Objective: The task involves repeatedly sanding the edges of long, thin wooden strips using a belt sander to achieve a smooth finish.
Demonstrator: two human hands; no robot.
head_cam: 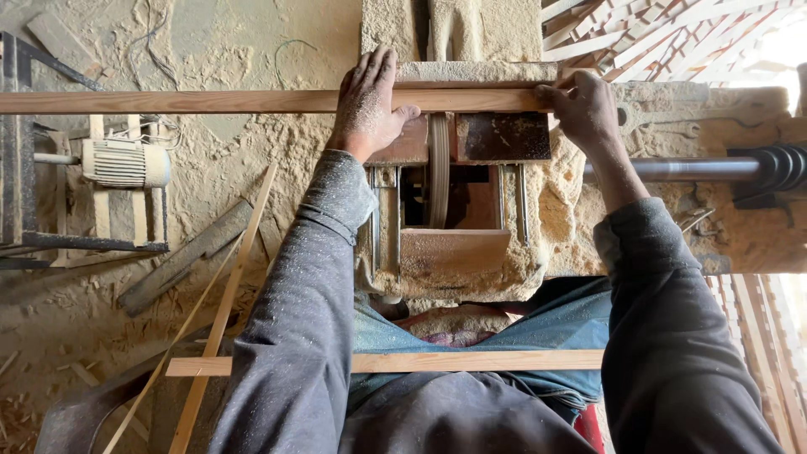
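Nearest strip: a second wooden strip (471,361) lies across the person's lap, just in front of the dark sleeves, apart from both hands.
Held strip: a long wooden strip (210,102) lies level across the sawdust-covered machine (471,269), over the upright cutting disc (438,168) in its slot.
Left hand: the left hand (367,105) lies flat on the strip, fingers pressed together over the far edge, thumb hooked under the near edge, just left of the disc.
Right hand: the right hand (588,109) closes around the strip to the right of the disc, fingers curled on top.
Doing it well: I judge that both hands should press evenly and keep the strip straight against the block behind it, with fingers well away from the disc line.
Around: an electric motor (126,163) stands at the left; a steel shaft (672,170) runs to the right; cut strips (672,34) are piled at top right.
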